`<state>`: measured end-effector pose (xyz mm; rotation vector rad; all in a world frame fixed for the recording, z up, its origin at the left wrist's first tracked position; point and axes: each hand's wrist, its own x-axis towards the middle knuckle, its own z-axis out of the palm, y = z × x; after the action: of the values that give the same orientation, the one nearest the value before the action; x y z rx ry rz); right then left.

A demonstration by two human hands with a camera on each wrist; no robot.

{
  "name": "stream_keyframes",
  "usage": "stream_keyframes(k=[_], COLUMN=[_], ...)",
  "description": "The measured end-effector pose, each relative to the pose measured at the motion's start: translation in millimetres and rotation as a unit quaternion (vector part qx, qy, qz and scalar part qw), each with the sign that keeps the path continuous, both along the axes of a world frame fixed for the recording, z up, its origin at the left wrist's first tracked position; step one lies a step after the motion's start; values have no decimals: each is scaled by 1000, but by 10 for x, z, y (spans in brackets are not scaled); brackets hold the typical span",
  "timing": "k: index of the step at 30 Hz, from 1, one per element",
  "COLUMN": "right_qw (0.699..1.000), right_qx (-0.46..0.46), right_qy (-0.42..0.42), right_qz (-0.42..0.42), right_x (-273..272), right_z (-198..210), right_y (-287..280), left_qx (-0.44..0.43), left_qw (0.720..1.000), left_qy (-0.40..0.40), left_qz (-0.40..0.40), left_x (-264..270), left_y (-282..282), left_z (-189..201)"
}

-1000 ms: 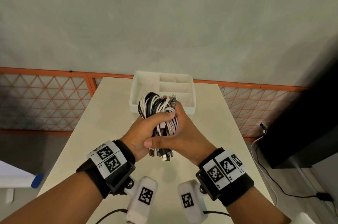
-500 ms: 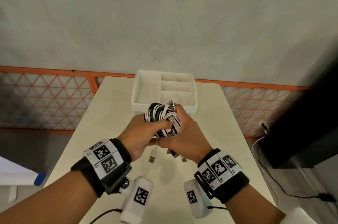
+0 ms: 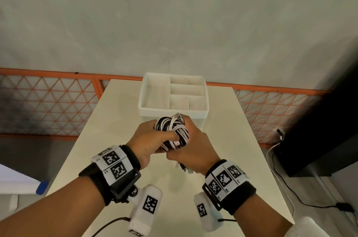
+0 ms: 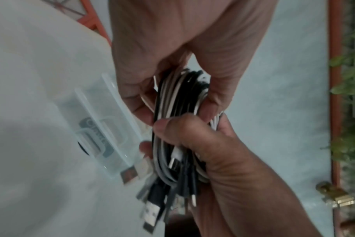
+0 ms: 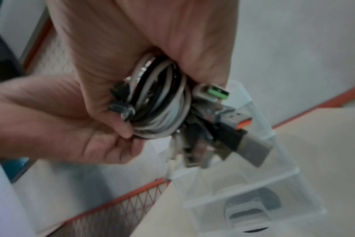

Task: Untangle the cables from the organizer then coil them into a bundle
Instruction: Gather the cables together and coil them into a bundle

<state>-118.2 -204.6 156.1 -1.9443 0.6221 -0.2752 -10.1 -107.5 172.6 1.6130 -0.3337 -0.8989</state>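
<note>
A coiled bundle of black and white cables is held in the air above the table, just in front of the white organizer. My left hand grips the bundle from the left, its thumb lying across the coils. My right hand grips it from the right. Several USB plugs hang below, next to the right wrist. In the left wrist view, the fingers of both hands pinch the coils. The right wrist view shows the bundle in my fist with plugs sticking out. No cables show in the organizer's compartments.
The cream table is narrow, with the organizer near its far edge. An orange mesh fence runs behind it. At right, a black unit has cords trailing on the floor. A white and blue object lies low left.
Both hands have carried the bundle forward toward the organizer. The loose plugs that dangled below are now drawn in close under the right hand.
</note>
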Motion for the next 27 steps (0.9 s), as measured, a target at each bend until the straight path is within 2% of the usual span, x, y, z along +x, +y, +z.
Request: stream_keyframes(k=[8,13,16,19,21,23,27], right_qw=[992,996,993,982,975,971,964], right_qx=[-102,-67,-81,-110,-112,-106,-101], right_qy=[68,58,83,153,191,212,235], right_qz=[-18,-16,-8,7,-3,-29,-69], right_x=[119,126,98,44,4,-20,-13], right_z=[-290,-436,-524,-614,-681,-735,-746], right_y=[152,82,57,53,10,-77,-279], left_qx=[96,115,146,177,155,116,39], left_qw=[983,986,984,975,977,980,962], left_qy=[-150,-121,-100,-50,15,105,270], left_qz=[36,16,-35,-126,-147,-125,6], left_x=[-40,29,77,130,208,305,479], left_y=[-5,-15,-41,-32,-14,-33,-231], left_z=[-192,-278,-352,-472,-604,-741,-985])
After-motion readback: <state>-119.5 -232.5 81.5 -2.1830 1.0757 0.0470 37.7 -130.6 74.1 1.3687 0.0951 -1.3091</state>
